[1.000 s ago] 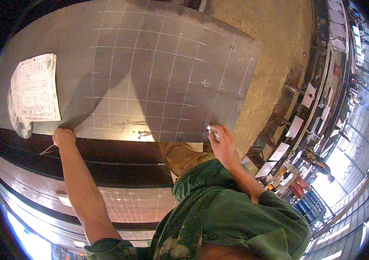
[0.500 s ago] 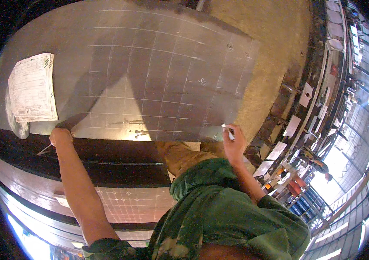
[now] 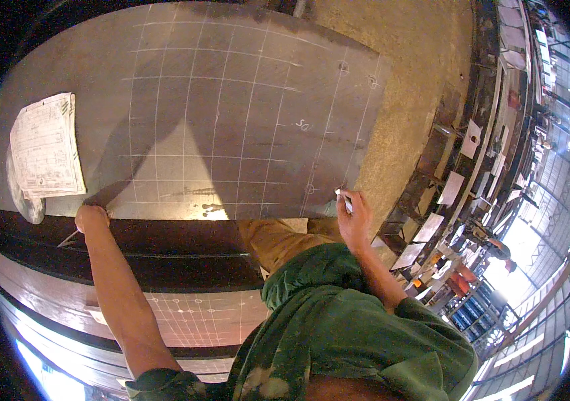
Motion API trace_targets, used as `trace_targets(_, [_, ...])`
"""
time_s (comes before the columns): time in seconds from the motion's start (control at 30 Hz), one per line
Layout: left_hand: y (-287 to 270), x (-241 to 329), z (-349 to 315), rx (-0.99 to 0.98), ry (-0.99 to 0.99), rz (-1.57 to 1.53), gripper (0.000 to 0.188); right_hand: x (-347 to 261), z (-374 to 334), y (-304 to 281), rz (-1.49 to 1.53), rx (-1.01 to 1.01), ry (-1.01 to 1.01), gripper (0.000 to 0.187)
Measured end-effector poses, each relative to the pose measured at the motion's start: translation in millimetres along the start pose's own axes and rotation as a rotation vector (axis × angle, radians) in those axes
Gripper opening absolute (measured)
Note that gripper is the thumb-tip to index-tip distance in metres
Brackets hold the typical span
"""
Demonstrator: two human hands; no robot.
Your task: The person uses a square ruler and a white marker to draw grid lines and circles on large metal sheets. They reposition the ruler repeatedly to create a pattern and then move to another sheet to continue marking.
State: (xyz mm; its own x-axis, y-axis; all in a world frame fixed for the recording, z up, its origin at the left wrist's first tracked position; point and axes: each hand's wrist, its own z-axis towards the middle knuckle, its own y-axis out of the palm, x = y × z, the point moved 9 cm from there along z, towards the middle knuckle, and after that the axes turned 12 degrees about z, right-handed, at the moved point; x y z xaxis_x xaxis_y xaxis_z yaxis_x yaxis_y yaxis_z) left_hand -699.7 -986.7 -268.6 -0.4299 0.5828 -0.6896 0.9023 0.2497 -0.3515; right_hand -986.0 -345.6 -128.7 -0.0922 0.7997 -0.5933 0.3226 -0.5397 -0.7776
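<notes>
Right fingers (image 3: 360,202) pinch a white stick (image 3: 348,206), gridded plate (image 3: 285,140) ahead-left of them. Left hand (image 3: 92,218): I can't tell finger state.

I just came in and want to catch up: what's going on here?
Someone is at a dark flat plate partly covered in pale grid lines. Their right grip holds a small white stick by the plate's near right corner, beside a small circled mark. The left grip is at the near edge, with a thin piece jutting out beside it; whether it's held isn't clear. Printed papers lie toward the plate's left end.
</notes>
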Motion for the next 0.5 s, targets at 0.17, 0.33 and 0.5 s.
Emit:
trace_targets(0.17, [16, -2, 7, -0.03, 0.033, 0.022, 0.037, 8, -2, -7, 0.037, 0.039, 0.054, 0.016])
trace_targets(0.33, [-9, 0, -10, 0.078, 0.01, -0.06, 0.029, 2, 9, -7, 0.027, 0.108, -0.017, 0.016])
trace_targets(0.5, [-1, -4, -1, 0.128, 0.03, -0.131, 0.024, -16, 12, -1, 0.085, 0.028, -0.03, 0.014])
